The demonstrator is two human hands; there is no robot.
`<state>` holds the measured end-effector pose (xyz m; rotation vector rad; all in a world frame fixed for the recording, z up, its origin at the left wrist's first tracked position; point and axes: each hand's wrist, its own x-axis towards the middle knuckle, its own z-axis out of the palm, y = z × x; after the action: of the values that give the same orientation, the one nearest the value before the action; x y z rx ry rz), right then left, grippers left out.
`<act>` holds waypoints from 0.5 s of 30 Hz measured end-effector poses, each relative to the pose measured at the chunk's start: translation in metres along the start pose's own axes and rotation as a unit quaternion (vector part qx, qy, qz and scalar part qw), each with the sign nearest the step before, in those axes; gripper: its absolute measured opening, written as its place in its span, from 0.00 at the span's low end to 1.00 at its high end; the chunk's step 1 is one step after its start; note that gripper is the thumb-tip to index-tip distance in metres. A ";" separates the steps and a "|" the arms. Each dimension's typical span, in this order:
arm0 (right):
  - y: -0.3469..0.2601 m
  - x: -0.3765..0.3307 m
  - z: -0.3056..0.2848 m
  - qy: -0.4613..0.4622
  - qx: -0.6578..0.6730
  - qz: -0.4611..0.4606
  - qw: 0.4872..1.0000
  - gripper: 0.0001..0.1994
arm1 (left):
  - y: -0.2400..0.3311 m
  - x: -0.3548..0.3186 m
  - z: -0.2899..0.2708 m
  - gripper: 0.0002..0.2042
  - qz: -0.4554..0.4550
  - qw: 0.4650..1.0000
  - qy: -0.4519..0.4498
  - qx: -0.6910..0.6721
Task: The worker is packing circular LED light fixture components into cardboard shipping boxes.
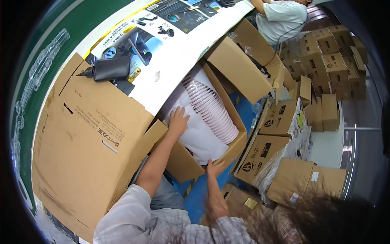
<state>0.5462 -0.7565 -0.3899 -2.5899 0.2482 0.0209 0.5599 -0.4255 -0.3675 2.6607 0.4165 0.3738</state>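
Note:
In front of me an open cardboard box (232, 151) holds a long row of nested, round, pale pink-rimmed pieces (213, 112); their exact kind is unclear. A white sheet (199, 140) lies along the near left side of the row and partly covers it. My left hand (178, 121) rests on this sheet with its fingers spread. At the box's near edge, my right hand (214, 167) touches the rim close to the sheet's lower end, thumb and fingers apart.
Left of me a flat-topped carton (85, 142) stands against the white table (162, 69). A black nozzle bottle (111, 68) lies on the table. Another open carton (239, 69) adjoins mine. Stacked cartons (270, 150) fill the right. A person (280, 18) is at the far side.

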 end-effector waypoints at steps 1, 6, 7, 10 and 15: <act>-0.027 -0.017 -0.003 0.004 -0.116 -0.045 0.992 0.46 | -0.016 -0.013 0.004 0.15 -0.030 0.999 -0.022 0.007; -0.104 -0.024 -0.010 -0.084 -0.029 -0.252 0.964 0.51 | -0.001 -0.003 -0.018 0.13 -0.011 0.970 -0.111 -0.218; -0.117 -0.025 -0.005 -0.093 0.033 -0.310 0.946 0.51 | 0.014 -0.005 -0.023 0.13 0.033 0.957 -0.091 -0.273; -0.116 0.024 0.009 -0.179 0.251 -0.262 0.915 0.44 | 0.108 0.013 -0.053 0.13 0.105 0.870 -0.124 -0.466; -0.155 -0.015 0.005 -0.098 0.624 0.103 0.768 0.23 | 0.120 -0.012 -0.067 0.19 0.110 0.909 -0.015 -0.402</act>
<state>0.5595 -0.6210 -0.3142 -1.1975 0.3160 0.1500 0.5551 -0.5088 -0.2579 1.8917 -0.0616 0.4510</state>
